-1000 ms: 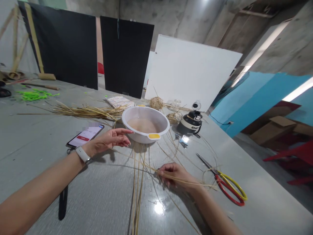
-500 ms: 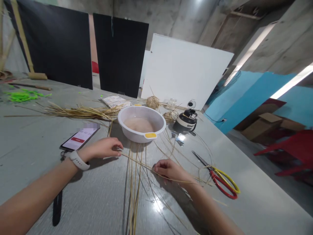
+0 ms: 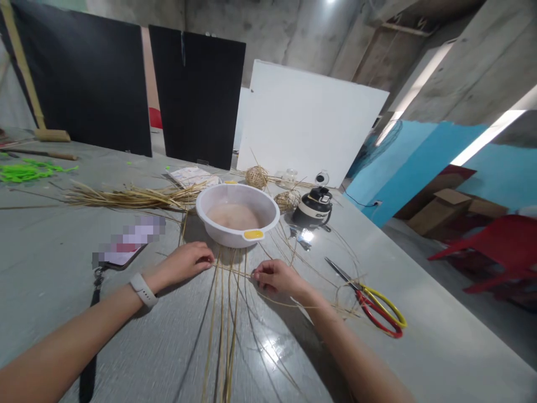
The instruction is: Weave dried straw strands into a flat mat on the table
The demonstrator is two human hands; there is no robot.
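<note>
Hands (image 3: 273,275) closer together, curled nearly closed, pinching one thin tan strand (image 3: 232,271) (gently bowed) across long strips (image 3: 229,361)

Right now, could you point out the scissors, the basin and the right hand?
Scissors (image 3: 362,299): head view, upper part of the red handle.
Basin (image 3: 224,237): head view, front outer wall.
Right hand (image 3: 277,274): head view, back of the hand.

Past my grey table (image 3: 146,341) it's two black panels (image 3: 197,95) and a white board (image 3: 310,123), with bare concrete wall (image 3: 268,39) behind. Off to my right: blue wall (image 3: 419,157), a cord running to an outlet (image 3: 378,202), boxes (image 3: 436,212) and a red chair (image 3: 499,240) on grey floor (image 3: 413,240), plus slanting bright strips of light (image 3: 486,137).
</note>
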